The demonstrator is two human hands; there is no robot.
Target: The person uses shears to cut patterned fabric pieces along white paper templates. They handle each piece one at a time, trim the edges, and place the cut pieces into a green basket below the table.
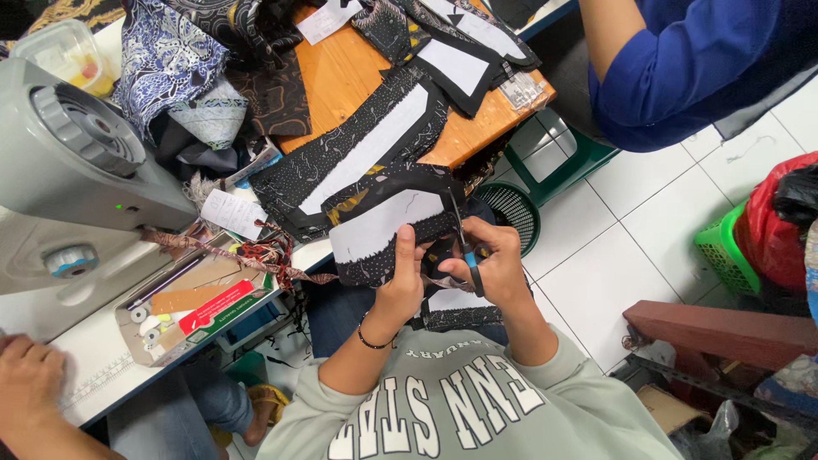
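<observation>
Black patterned fabric piece with white lining (pixel 383 223): your left hand (pixel 402 277) pinches it; your right hand (pixel 494 264) grips blue-handled scissors (pixel 464 247).

**A small sewing workshop seen from above**

This is a garment-making workshop. At the left of the frame stands a grey sewing machine (pixel 72 162) on a white work table (pixel 102 366). A wooden table (pixel 341 68) at the upper centre is covered with cut fabric pieces (pixel 358 153), black patterned cloth backed with white lining shapes. More printed cloth (pixel 166 51) is heaped at the upper left. Thread scraps and trimmings (pixel 256 251) lie beside the machine. The floor is white tile (pixel 613 247), with a green basket (pixel 724 251) at the right edge. Several people sit close together around the tables.
</observation>
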